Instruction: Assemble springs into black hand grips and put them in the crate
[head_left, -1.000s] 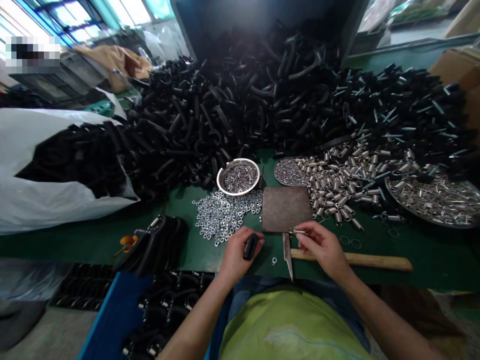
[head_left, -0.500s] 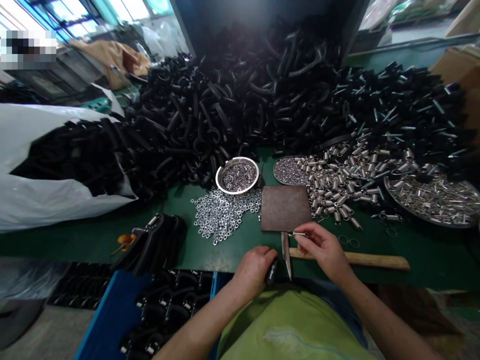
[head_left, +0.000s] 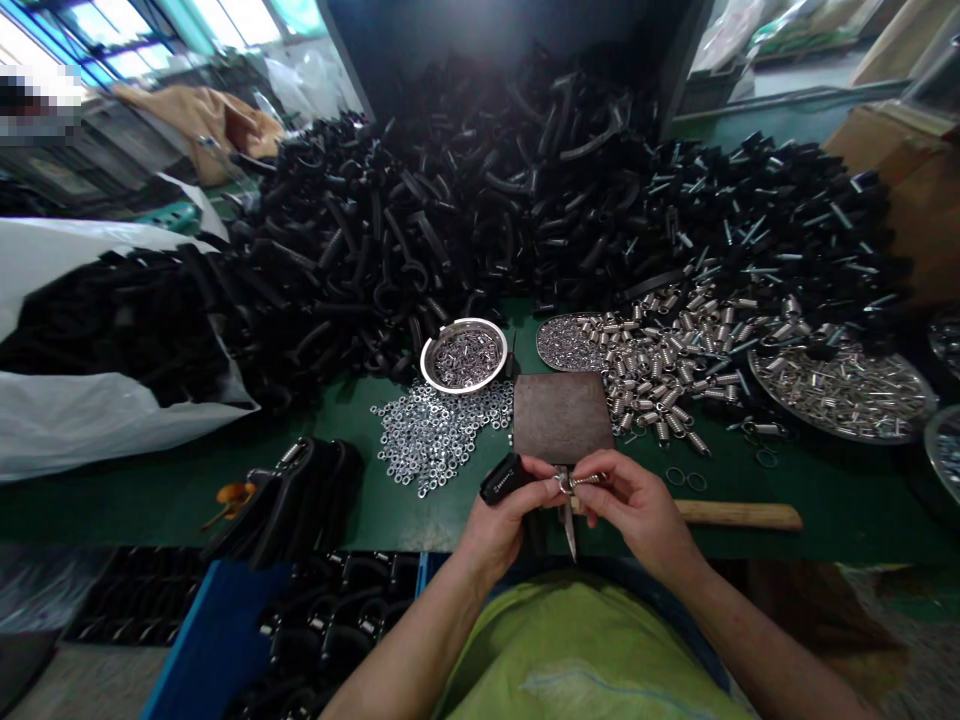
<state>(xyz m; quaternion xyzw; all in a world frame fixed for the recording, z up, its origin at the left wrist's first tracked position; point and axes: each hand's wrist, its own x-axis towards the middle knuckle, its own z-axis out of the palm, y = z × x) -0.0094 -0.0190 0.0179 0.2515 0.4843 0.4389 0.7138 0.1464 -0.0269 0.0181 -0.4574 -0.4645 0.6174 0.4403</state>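
Note:
My left hand [head_left: 499, 525] is closed around a black plastic handle [head_left: 501, 480], whose end sticks out past the thumb. Between the fingertips of my right hand [head_left: 641, 505] is a small metal spring [head_left: 586, 480]. Both hands meet at the near edge of a dark metal block [head_left: 562, 415], and the spring's ring end lies close to my left thumb tip. My fingers partly hide where spring and handle come together. Below them lies a hammer with a wooden shaft [head_left: 739, 515] and a pointed metal head [head_left: 570, 538].
Loose nuts [head_left: 424, 440] lie beside a round metal bowl [head_left: 424, 365] of small parts. Springs [head_left: 660, 375] are heaped to the right, near a tray of pins [head_left: 847, 395]. Black handles [head_left: 450, 220] pile up behind. A blue crate [head_left: 217, 630] stands below left.
My left hand has risen from the table's front edge with the black handle, now turned upward, and come to the spring. My right hand stays near the block; the view has shifted slightly.

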